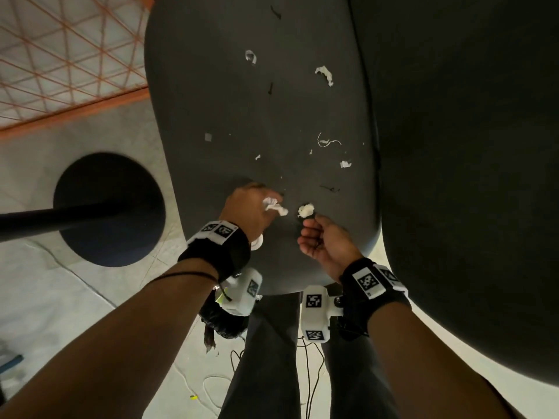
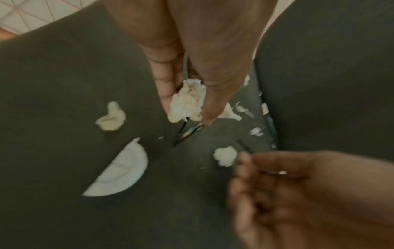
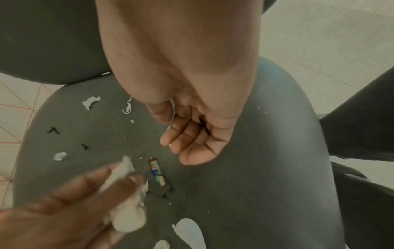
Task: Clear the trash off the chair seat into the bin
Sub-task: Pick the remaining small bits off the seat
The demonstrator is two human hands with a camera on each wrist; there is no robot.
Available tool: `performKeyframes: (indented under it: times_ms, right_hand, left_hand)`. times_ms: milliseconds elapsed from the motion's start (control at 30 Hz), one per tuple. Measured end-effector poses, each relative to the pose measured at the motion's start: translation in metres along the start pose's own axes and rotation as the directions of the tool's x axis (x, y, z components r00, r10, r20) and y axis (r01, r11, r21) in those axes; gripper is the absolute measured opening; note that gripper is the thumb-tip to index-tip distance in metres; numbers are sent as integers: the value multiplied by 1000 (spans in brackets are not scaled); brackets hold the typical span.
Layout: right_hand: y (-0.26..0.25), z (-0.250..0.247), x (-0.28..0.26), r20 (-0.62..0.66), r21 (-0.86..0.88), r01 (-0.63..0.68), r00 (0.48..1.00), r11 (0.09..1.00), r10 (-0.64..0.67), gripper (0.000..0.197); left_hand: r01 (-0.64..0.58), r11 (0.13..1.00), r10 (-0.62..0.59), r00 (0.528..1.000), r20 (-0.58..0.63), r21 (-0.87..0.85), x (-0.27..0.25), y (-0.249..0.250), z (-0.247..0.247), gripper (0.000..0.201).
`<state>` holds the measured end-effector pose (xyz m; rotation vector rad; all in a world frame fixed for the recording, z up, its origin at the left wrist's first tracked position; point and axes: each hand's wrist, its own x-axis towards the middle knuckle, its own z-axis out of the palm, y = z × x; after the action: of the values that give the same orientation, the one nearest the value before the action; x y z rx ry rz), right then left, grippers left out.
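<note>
Head view showed the dark chair seat [image 1: 211, 95] strewn with scraps: torn white bits far up the cushion, a white thread [image 1: 328, 142] near the middle, black twists, and a small white wad [image 1: 305, 210] close to the front edge. The left hand [image 1: 251, 211] pinched crumpled tissue [image 1: 273, 205] between thumb and fingers, so its grip was full. The right hand [image 1: 325, 246] lay palm up just beside the wad, fingers loosely curled into a cup; the right wrist view showed a thin dark strand [image 3: 204, 127] lying across its palm, not clamped. In that same view a small printed wrapper [image 3: 157, 171] and a black wire loop [image 3: 167, 189] lay on the seat between the two hands, and a white half-disc piece [image 3: 188, 232] sat nearer the front edge. The bin could not be identified with certainty; a black bag-like thing [image 1: 220, 322] showed below the left wrist and may have been it.

The step in hand looked like gathering near scraps before a trip to the bin. To do it well, the left hand would best keep its pinch firm and sweep the wad and wrapper into the cupped right palm, which should stay level and low against the seat edge. Light scraps would scatter under a quick swipe, so slow strokes would suit. The far pieces would need a separate reach.
</note>
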<state>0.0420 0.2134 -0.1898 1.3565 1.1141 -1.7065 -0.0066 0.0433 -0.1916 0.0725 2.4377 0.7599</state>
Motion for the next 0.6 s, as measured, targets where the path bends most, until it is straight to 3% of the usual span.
performKeyframes:
  times_ms: [67,200,267,367,467,533,600]
  right_hand:
    - [0,5,-1,27,20,18,999,1000,-18,38]
    - [-3,9,1,110,100,24,993,995,-35,52]
    - [-4,5,2,161,154,-1,987,988,-24,55]
    - [-6,-6,2,176,192,-14,984,981,-21,52]
    - [-4,-12,0,78,124,4,997,992,-13,42]
    - [-4,-16,-1,-21,122,9,1000,993,-6,45]
    - [-6,-23,0,-91,117,18,996,993,-7,40]
  left_hand:
    - [-19,992,13,999,-44,-125,-5,18,-3,16]
    - [-82,965,88,996,12,-250,-23,55,7,32]
    - [-136,974,149,987,62,-181,-28,64,17,41]
    - [-251,968,249,966,62,28,-34,69,31,33]
    - [-319,940,311,947,78,121,-32,67,38,30]
    - [-317,948,317,934,163,-24,-28,61,39,38]
    - [-250,951,273,955,117,-180,-25,53,37,41]
